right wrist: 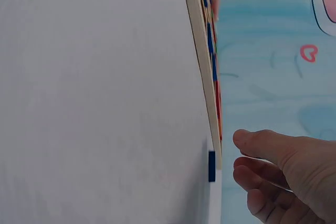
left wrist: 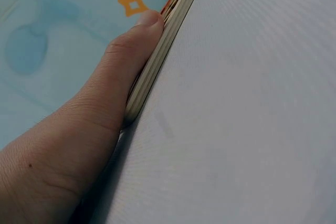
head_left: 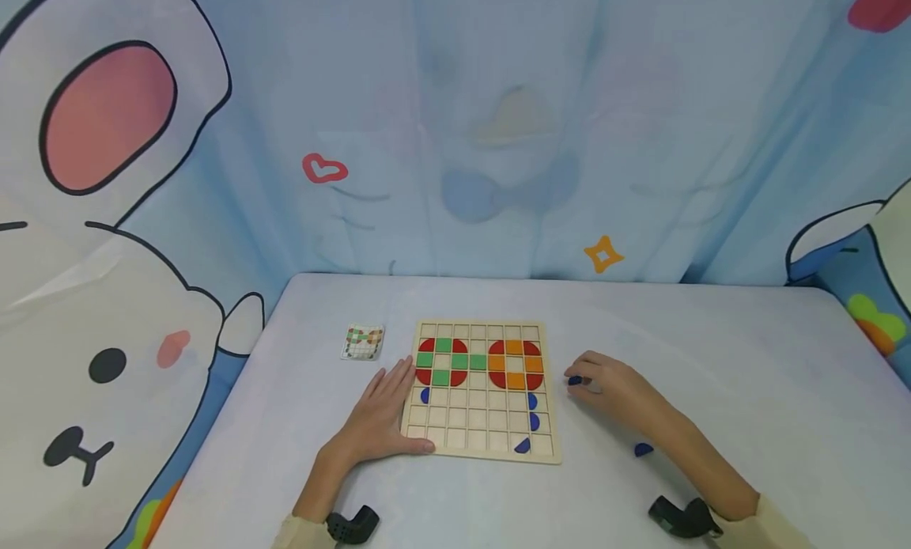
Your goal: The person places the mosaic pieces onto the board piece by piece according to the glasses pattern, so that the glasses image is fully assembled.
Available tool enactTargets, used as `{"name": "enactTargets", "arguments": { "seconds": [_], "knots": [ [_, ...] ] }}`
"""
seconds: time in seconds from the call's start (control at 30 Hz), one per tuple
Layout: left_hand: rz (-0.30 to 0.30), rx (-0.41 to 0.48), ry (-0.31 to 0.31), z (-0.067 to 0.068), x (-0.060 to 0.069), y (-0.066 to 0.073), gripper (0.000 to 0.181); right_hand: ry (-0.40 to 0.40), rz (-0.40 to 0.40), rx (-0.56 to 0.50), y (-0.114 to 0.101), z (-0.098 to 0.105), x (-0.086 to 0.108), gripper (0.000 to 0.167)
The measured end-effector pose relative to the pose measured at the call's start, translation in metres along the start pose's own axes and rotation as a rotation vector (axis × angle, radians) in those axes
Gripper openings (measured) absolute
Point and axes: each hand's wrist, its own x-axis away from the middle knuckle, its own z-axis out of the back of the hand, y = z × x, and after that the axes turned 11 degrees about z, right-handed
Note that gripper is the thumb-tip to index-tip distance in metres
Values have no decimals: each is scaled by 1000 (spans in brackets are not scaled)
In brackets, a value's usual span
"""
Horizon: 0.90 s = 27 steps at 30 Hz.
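Note:
My left hand (head_left: 384, 414) rests against the left side of a wooden grid board (head_left: 477, 418), fingers straight along its edge. The left thumb (left wrist: 131, 51) lies over the board's front edge. To the right of the board, my right hand (head_left: 615, 387) is over a small dark-blue piece (head_left: 574, 380). In the right wrist view that blue piece (right wrist: 211, 166) lies on the table, with a gap between it and the loosely bent right fingers (right wrist: 260, 142). Red, green and orange tiles form two ring shapes on the board, joined by a green tile (head_left: 478, 362). Several blue pieces (head_left: 534, 422) sit in lower squares.
A small pattern card (head_left: 363, 342) lies left of the board's top corner. Another blue piece (head_left: 644, 449) lies on the white table (head_left: 712, 335) beside the right forearm. A blue patterned curtain (head_left: 498, 122) hangs behind the table.

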Motion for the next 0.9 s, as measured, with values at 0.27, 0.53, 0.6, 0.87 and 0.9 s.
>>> {"name": "enactTargets", "arguments": {
  "seconds": [0.27, 0.53, 0.6, 0.87, 0.9],
  "knots": [
    [2, -7, -4, 0, -1, 1, 125, -19, -17, 2, 7, 4, -4, 21],
    [8, -27, -5, 1, -2, -1, 125, -45, -67, -7, 5, 1, -8, 22],
    [9, -28, -10, 0, -2, -1, 125, -40, -63, -12, 4, 0, -8, 23],
    [5, -30, -9, -2, -1, -2, 125, -45, -51, -29, 4, -4, -6, 23],
    [4, -28, -7, -2, -1, -2, 125, -48, -51, -28, 4, -4, -6, 23]
  ]
}}
